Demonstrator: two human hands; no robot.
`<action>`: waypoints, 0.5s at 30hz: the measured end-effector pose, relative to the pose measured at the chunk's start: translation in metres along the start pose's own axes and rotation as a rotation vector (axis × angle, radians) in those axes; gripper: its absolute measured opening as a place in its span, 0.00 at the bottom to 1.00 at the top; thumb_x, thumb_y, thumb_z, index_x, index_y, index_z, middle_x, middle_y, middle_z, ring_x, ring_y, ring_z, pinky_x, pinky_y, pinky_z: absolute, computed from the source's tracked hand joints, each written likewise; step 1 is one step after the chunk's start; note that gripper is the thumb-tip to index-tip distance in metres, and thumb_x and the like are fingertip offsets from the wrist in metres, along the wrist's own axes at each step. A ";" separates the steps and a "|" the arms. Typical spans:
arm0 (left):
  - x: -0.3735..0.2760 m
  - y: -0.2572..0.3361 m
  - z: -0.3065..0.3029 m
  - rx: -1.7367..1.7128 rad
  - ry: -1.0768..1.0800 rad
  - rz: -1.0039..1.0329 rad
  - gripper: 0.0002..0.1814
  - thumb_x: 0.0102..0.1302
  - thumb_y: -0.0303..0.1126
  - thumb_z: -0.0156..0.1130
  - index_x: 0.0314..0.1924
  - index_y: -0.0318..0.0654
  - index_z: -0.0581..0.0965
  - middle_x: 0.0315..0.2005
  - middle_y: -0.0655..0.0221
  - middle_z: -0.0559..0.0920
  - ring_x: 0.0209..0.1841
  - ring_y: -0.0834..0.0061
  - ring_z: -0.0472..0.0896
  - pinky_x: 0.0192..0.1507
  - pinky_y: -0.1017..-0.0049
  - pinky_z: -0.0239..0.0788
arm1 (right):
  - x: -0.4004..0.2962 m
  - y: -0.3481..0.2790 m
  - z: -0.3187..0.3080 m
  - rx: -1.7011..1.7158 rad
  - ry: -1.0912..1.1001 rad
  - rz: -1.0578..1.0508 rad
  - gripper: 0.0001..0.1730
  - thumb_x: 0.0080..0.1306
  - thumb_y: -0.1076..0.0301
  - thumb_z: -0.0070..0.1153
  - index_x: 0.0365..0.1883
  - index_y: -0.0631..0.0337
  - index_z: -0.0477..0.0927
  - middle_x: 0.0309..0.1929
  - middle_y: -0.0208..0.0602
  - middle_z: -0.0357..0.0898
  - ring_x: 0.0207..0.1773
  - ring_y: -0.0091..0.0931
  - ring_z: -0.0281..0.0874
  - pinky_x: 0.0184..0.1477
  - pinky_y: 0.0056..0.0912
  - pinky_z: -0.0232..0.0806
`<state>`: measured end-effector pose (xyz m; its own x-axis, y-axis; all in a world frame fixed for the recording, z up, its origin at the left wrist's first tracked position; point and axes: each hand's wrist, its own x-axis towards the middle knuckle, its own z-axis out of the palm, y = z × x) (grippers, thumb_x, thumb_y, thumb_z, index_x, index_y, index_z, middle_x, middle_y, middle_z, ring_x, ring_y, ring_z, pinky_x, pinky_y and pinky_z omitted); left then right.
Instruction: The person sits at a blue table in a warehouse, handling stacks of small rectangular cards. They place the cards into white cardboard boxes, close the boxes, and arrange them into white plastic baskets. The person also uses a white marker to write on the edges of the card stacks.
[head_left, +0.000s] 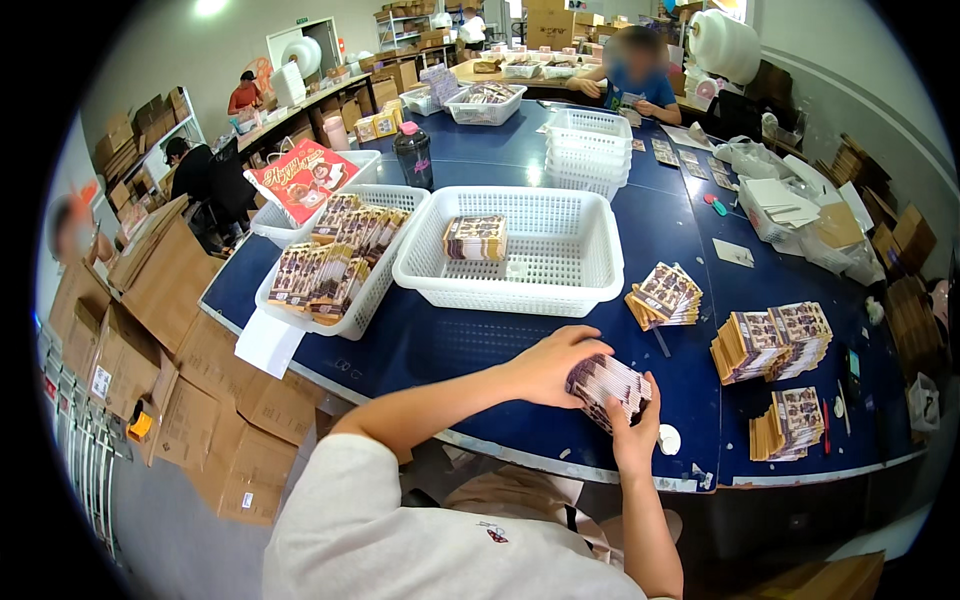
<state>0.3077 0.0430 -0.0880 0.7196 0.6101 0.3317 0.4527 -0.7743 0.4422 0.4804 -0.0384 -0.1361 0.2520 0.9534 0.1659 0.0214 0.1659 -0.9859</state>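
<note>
My left hand and my right hand grip a stack of thin printed packets from both sides, above the blue table near its front edge. Beyond them stands a white perforated plastic basket with one bundle of packets inside. A fuller white basket of such packets is to its left. A fanned pile of packets lies right of my hands, and several more stacks stand farther right, with another stack nearer the front edge.
Nested white baskets and a dark bottle with pink lid stand farther back. A person in blue sits across the table. Cardboard boxes crowd the left floor. A red pen and a white round piece lie at right.
</note>
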 end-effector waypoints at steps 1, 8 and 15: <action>-0.008 -0.008 0.014 -0.307 0.069 -0.050 0.47 0.39 0.34 0.73 0.60 0.43 0.58 0.56 0.53 0.63 0.60 0.57 0.61 0.60 0.62 0.54 | 0.000 0.000 0.001 -0.001 -0.012 0.002 0.38 0.55 0.69 0.58 0.61 0.69 0.56 0.56 0.50 0.63 0.57 0.33 0.63 0.59 0.31 0.56; 0.006 -0.011 0.058 -1.017 0.276 -0.198 0.42 0.50 0.52 0.64 0.60 0.42 0.59 0.52 0.64 0.64 0.57 0.71 0.61 0.57 0.72 0.53 | 0.000 0.003 0.016 0.253 0.062 -0.202 0.47 0.60 0.57 0.52 0.67 0.63 0.38 0.68 0.46 0.43 0.68 0.38 0.45 0.66 0.37 0.40; 0.017 -0.030 0.062 -1.288 0.296 -0.385 0.08 0.63 0.32 0.53 0.38 0.35 0.74 0.32 0.70 0.76 0.36 0.82 0.73 0.40 0.83 0.63 | -0.016 -0.011 -0.033 -0.394 0.356 -0.203 0.36 0.59 0.57 0.55 0.58 0.72 0.61 0.57 0.52 0.65 0.61 0.39 0.61 0.61 0.39 0.52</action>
<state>0.3395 0.0664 -0.1470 0.4493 0.8872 0.1050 -0.3242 0.0524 0.9445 0.5084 -0.0639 -0.1291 0.5143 0.7569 0.4033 0.4459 0.1657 -0.8796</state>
